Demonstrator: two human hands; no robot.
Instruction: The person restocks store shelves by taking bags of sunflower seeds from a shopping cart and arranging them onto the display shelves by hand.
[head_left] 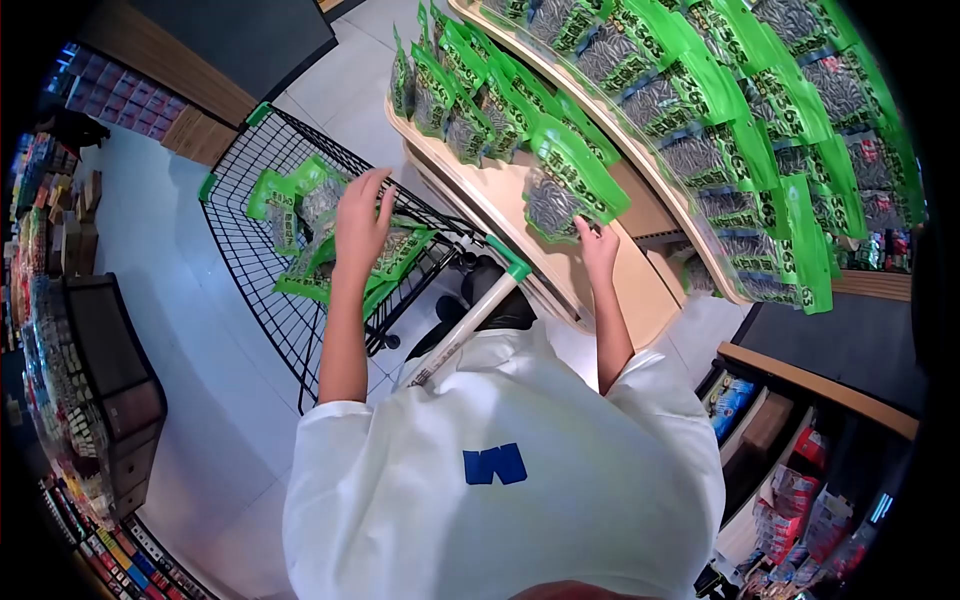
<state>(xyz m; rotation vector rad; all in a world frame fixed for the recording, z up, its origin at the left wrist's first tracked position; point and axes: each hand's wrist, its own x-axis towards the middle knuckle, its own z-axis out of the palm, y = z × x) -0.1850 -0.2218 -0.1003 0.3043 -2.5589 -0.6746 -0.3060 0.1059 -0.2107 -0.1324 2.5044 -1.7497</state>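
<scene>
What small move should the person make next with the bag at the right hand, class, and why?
Probably square the green bag up with the row of bags on the lower shelf, using the right hand. That hand seems to pinch it only near one edge, the row stands close by, and bare wood shows beside it.

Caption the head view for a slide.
Right hand grasps a green bag; left hand hovers over a loaded wire cart.

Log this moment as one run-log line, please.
Right hand: pinching a green bag by its edge at the wooden shelf | left hand: open over the cart | cart: other green bags inside
</scene>
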